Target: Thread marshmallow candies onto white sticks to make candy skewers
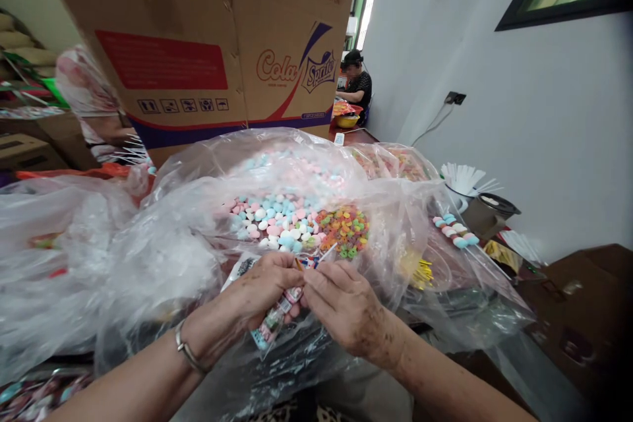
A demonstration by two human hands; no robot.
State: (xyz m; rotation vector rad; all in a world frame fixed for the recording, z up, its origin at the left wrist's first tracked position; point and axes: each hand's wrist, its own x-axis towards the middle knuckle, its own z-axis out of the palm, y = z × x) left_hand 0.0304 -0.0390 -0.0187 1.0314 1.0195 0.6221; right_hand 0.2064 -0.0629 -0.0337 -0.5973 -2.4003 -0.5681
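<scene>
My left hand (262,283) is closed round the upper end of a printed clear candy packet (270,326), which hangs below it with pink and blue sweets inside. My right hand (346,306) meets it fingertip to fingertip; its fingers are pinched, and what they hold is hidden. A small gold-brown strip (299,264) shows between the two hands. Just above the right fingers a white stick (328,252) pokes out. Beyond the hands lie loose pink, white and blue marshmallows (277,217) and colourful ring gummies (345,229) in clear plastic.
Yellow twist ties (421,274) lie to the right, near marshmallow skewers (455,231), a dark pot (489,211) and white sticks (462,179). A large carton (198,6) stands behind the plastic bags (148,264). One person (357,82) sits beyond it; another (91,95) is at left.
</scene>
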